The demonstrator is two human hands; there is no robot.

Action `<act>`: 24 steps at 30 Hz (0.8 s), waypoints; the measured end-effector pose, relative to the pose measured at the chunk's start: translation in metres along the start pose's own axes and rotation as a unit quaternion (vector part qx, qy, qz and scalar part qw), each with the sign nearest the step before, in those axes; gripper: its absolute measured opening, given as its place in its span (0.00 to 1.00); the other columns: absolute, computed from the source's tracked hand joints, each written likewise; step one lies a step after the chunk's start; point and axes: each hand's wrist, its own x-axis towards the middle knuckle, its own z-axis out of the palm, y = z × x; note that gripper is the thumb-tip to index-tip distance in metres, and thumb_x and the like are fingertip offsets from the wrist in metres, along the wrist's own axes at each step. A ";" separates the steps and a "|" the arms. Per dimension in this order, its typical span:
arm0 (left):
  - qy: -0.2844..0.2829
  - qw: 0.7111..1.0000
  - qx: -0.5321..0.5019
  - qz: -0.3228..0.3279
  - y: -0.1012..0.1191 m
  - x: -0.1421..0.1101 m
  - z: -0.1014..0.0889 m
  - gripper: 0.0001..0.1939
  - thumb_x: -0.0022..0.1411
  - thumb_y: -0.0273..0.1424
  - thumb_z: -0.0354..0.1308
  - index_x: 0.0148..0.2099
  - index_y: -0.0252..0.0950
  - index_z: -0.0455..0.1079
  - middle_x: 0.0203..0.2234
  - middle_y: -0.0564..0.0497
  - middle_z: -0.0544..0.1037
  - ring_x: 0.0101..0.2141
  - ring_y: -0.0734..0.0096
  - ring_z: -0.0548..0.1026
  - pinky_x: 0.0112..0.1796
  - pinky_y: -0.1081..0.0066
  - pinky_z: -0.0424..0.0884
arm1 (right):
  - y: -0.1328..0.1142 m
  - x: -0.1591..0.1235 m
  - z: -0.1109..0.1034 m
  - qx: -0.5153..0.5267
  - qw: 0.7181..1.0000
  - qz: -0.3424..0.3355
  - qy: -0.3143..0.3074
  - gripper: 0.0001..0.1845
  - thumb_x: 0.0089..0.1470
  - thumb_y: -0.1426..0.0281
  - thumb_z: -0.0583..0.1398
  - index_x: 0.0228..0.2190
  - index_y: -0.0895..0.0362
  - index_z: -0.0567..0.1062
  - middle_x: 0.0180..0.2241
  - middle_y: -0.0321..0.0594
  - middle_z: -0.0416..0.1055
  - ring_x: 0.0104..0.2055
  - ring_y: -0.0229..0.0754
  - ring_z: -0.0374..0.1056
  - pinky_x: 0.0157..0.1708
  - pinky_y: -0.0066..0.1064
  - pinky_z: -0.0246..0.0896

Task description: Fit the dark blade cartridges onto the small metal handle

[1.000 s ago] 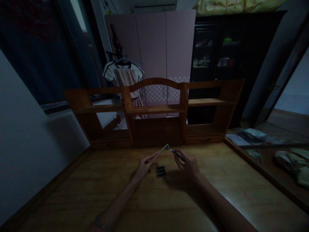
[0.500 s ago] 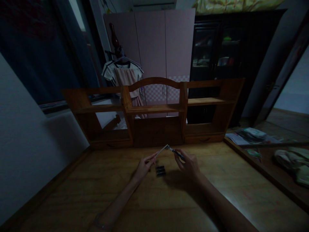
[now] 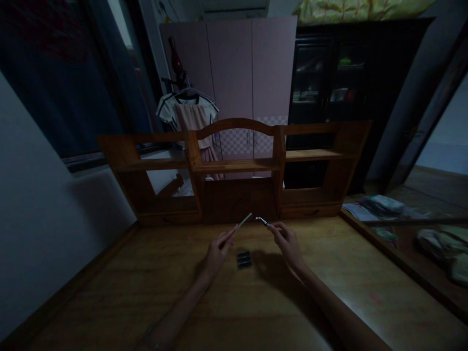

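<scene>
My left hand (image 3: 218, 248) pinches a thin, pale stick (image 3: 244, 221) that slants up to the right; its exact kind is unclear. Closed around a dark handle, my right hand (image 3: 288, 243) holds what looks like a razor (image 3: 262, 221), with a bent silver neck pointing left. A small gap separates the stick's tip from the razor's tip. Below and between the hands, a small pack of black pieces (image 3: 244, 260), like razor cartridges, lies on the wooden table. Fingers hide most of the razor's handle and the stick's lower end.
A wooden shelf unit (image 3: 237, 168) stands along the back of the table (image 3: 226, 312). On the left rises a white wall (image 3: 32, 209). Papers and a packet (image 3: 383, 204) lie beyond the right edge, near a pale bag (image 3: 444, 251).
The razor has moved slightly right, away from the stick, and its tip no longer meets it. The stick's tip has risen a little.
</scene>
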 end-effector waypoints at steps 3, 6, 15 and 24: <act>0.004 1.000 0.014 0.024 0.005 -0.002 0.001 0.22 0.65 0.35 0.50 0.59 0.37 0.64 0.36 0.48 0.71 0.35 0.73 0.67 0.40 0.73 0.63 | 0.006 0.004 0.002 0.102 0.990 0.080 -0.060 0.23 0.53 0.52 0.57 0.34 0.60 0.69 0.18 0.31 0.49 0.18 0.31 0.45 0.17 0.23 0.37; -0.014 0.999 0.034 0.032 0.009 -0.003 0.003 0.21 0.66 0.34 0.49 0.60 0.38 0.63 0.36 0.48 0.70 0.35 0.73 0.67 0.40 0.74 0.62 | 0.012 0.005 0.005 0.172 0.973 0.117 -0.098 0.23 0.53 0.51 0.57 0.34 0.60 0.68 0.17 0.29 0.46 0.17 0.29 0.41 0.16 0.22 0.34; -0.006 0.995 0.088 0.042 -0.002 -0.002 0.003 0.21 0.65 0.33 0.48 0.60 0.40 0.63 0.34 0.48 0.69 0.35 0.72 0.67 0.39 0.74 0.62 | 0.013 0.002 0.007 0.260 0.941 0.176 -0.128 0.22 0.54 0.52 0.57 0.33 0.61 0.67 0.17 0.28 0.43 0.17 0.28 0.38 0.15 0.22 0.31; 0.007 0.998 0.058 0.035 0.004 -0.002 0.001 0.21 0.66 0.35 0.49 0.60 0.39 0.63 0.40 0.47 0.70 0.39 0.72 0.68 0.42 0.74 0.63 | 0.014 0.009 0.003 0.274 0.940 0.167 -0.115 0.22 0.54 0.52 0.57 0.33 0.61 0.66 0.15 0.27 0.42 0.15 0.28 0.36 0.15 0.22 0.30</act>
